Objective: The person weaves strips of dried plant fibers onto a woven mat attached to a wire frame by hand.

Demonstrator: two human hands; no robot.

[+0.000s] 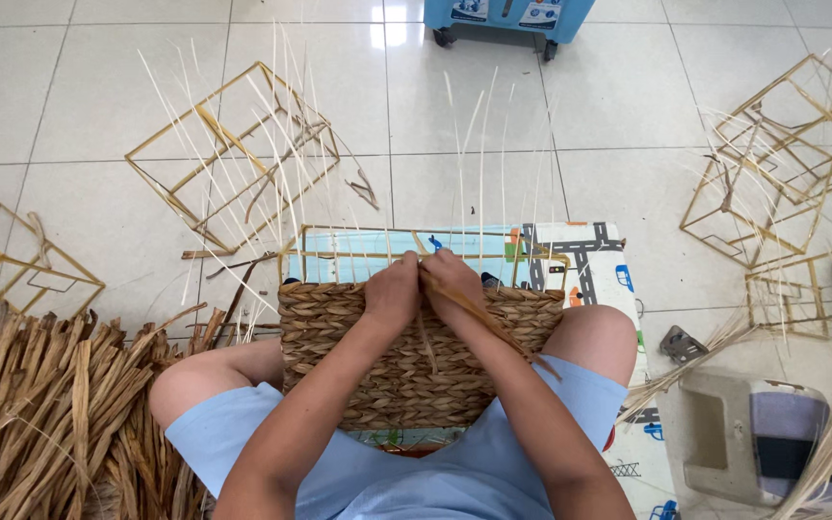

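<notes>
A half-woven basket (339,332) of brown braided straw rests on my lap, built on a gold wire frame (358,231) with thin pale upright spokes (481,164) rising from it. My left hand (392,289) presses on the top edge of the weave, fingers closed. Touching it, my right hand (450,279) pinches a brown straw strand (488,323) that trails down to the right across the woven side. Both hands meet at the middle of the basket's upper rim.
A heap of dried straw (50,404) lies at my left. Empty gold wire frames stand at the far left (12,260), behind (233,154) and at the right (772,173). A patterned play mat (589,260), a beige plastic stool (753,433) and a blue wheeled cart (507,19) are nearby.
</notes>
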